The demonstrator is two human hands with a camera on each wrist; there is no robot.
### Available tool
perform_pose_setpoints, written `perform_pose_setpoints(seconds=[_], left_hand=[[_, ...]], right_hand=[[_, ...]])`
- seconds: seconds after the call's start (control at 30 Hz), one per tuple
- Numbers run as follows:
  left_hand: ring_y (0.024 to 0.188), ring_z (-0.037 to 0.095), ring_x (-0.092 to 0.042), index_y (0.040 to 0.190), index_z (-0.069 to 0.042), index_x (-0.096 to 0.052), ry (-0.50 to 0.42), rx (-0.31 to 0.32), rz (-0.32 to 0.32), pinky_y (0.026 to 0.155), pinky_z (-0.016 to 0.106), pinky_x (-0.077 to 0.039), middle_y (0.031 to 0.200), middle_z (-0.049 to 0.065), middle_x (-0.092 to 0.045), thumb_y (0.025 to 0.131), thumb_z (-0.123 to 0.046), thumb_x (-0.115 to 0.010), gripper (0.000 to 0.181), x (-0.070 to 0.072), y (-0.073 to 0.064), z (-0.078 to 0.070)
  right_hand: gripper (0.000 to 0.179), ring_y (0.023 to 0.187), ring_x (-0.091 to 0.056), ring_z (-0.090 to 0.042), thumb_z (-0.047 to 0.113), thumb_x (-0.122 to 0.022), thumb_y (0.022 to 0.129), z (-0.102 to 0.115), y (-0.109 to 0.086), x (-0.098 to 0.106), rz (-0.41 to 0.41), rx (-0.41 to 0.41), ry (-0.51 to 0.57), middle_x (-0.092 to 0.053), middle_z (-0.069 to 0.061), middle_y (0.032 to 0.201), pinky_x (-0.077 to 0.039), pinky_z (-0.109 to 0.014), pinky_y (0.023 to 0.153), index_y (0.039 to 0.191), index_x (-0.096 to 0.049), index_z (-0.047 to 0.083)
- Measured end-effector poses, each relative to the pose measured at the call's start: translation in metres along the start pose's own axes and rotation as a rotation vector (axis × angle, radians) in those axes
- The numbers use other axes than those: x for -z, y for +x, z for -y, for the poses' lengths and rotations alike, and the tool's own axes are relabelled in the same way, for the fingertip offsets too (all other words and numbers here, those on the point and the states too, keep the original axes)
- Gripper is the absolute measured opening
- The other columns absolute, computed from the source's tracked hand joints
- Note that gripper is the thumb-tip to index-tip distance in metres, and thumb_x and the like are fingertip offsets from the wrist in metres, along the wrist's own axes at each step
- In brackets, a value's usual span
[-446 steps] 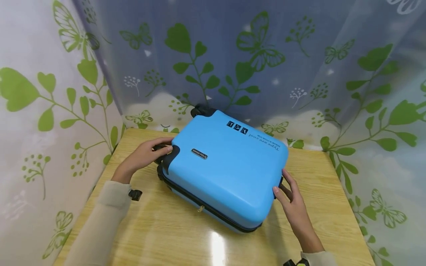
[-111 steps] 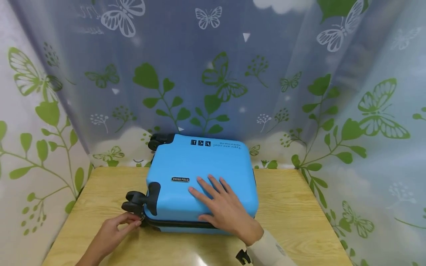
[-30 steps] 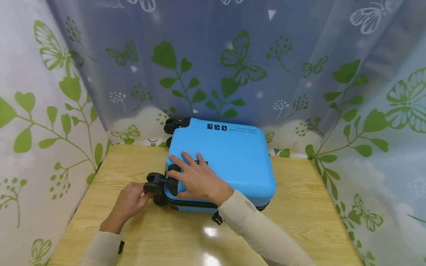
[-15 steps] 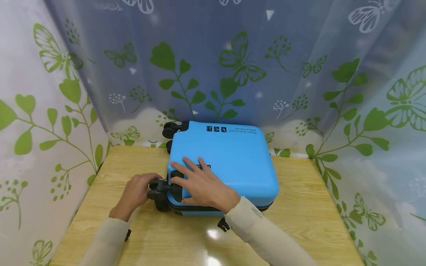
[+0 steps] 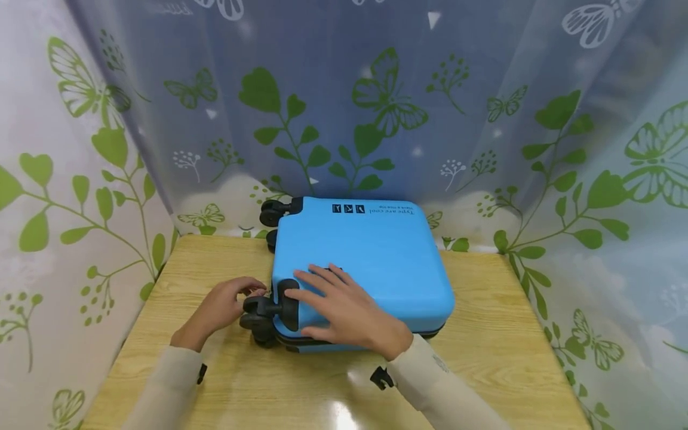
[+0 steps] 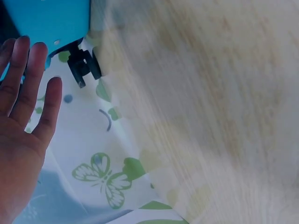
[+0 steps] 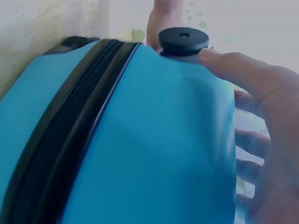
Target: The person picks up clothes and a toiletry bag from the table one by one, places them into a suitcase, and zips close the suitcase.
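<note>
A light blue hard-shell suitcase (image 5: 371, 245) lies flat, with black wheels (image 5: 258, 315) at its left end. Beside the near wheels, my left hand (image 5: 217, 307) holds its thumb and index finger close together in a pinch at the suitcase's end. A small metallic bit, seemingly the zipper pull (image 5: 267, 291), shows at those fingertips. In the left wrist view the other fingers (image 6: 35, 88) extend straight, and the thumb is out of sight. My right hand (image 5: 352, 313) rests spread on the suitcase top by the black corner guard, its thumb toward the near edge. The black zipper (image 7: 70, 126) runs along the side.
Under the suitcase is a wood-grain table (image 5: 478, 346). A printed curtain with leaves and butterflies (image 5: 215, 149) closes off the back and both sides. The suitcase's far edge lies close to the back curtain.
Since the earliest frame, the suitcase has turned square to the back. My left hand has moved from its near corner round behind the wheels; just now my right hand slides slightly rightward.
</note>
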State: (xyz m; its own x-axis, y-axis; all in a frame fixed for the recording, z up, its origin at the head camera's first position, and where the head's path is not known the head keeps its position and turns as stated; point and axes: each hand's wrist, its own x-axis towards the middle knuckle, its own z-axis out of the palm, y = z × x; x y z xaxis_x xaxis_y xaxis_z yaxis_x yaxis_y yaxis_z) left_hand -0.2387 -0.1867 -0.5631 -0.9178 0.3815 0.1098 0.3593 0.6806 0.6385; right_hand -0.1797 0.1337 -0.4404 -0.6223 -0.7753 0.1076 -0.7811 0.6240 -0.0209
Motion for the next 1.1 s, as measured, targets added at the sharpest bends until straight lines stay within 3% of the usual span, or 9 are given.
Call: perform_pose_setpoints(seconds=[0.27, 0.4, 0.57, 0.73, 0.93, 1.1], left_hand=[[0.117, 0.035, -0.074, 0.130, -0.007, -0.076, -0.044, -0.020, -0.049, 0.102, 0.059, -0.059, 0.126, 0.010, -0.079, 0.114, -0.028, -0.062, 0.030, 0.015, 0.008, -0.002], [0.121, 0.035, -0.072, 0.136, -0.008, -0.074, -0.091, -0.006, -0.053, 0.104, 0.059, -0.058, 0.132, 0.012, -0.076, 0.116, -0.030, -0.057, 0.034, 0.022, 0.017, -0.006], [0.137, 0.041, -0.062, 0.151, -0.010, -0.063, -0.163, 0.044, -0.024, 0.113, 0.066, -0.050, 0.151, 0.016, -0.064, 0.118, -0.040, -0.050, 0.046, 0.033, 0.030, -0.017], [0.145, 0.045, -0.053, 0.165, -0.009, -0.046, -0.275, 0.075, 0.007, 0.116, 0.064, -0.049, 0.165, 0.020, -0.049, 0.119, -0.044, -0.044, 0.058, 0.041, 0.043, -0.025], [0.151, 0.047, -0.048, 0.173, -0.009, -0.028, -0.390, 0.090, 0.045, 0.119, 0.061, -0.048, 0.172, 0.024, -0.037, 0.119, -0.039, -0.045, 0.064, 0.046, 0.057, -0.025], [0.154, 0.047, -0.045, 0.175, -0.012, -0.024, -0.437, 0.099, 0.077, 0.122, 0.062, -0.044, 0.176, 0.024, -0.031, 0.118, -0.044, -0.045, 0.068, 0.046, 0.067, -0.025]], right_hand=[[0.073, 0.161, -0.039, -0.039, 0.053, -0.080, 0.098, -0.024, -0.043, 0.001, -0.151, -0.107, 0.060, -0.043, -0.007, 0.174, -0.034, -0.067, 0.128, 0.161, -0.053, 0.029], [0.074, 0.157, -0.043, -0.045, 0.049, -0.083, 0.095, -0.041, -0.064, 0.005, -0.225, -0.164, 0.078, -0.047, -0.012, 0.170, -0.036, -0.072, 0.123, 0.159, -0.057, 0.023], [0.074, 0.156, -0.042, -0.049, 0.047, -0.084, 0.094, -0.063, -0.093, 0.007, -0.278, -0.288, 0.133, -0.048, -0.015, 0.169, -0.036, -0.078, 0.119, 0.158, -0.058, 0.020], [0.072, 0.158, -0.036, -0.051, 0.042, -0.084, 0.095, -0.081, -0.122, 0.004, -0.308, -0.428, 0.222, -0.045, -0.015, 0.171, -0.030, -0.077, 0.122, 0.159, -0.058, 0.020], [0.071, 0.158, -0.034, -0.051, 0.036, -0.085, 0.096, -0.093, -0.152, -0.004, -0.364, -0.513, 0.279, -0.040, -0.018, 0.173, -0.034, -0.077, 0.118, 0.159, -0.057, 0.020], [0.077, 0.159, -0.031, -0.053, 0.035, -0.083, 0.098, -0.097, -0.170, -0.011, -0.352, -0.603, 0.381, -0.031, -0.019, 0.177, -0.036, -0.081, 0.112, 0.166, -0.048, 0.022]])
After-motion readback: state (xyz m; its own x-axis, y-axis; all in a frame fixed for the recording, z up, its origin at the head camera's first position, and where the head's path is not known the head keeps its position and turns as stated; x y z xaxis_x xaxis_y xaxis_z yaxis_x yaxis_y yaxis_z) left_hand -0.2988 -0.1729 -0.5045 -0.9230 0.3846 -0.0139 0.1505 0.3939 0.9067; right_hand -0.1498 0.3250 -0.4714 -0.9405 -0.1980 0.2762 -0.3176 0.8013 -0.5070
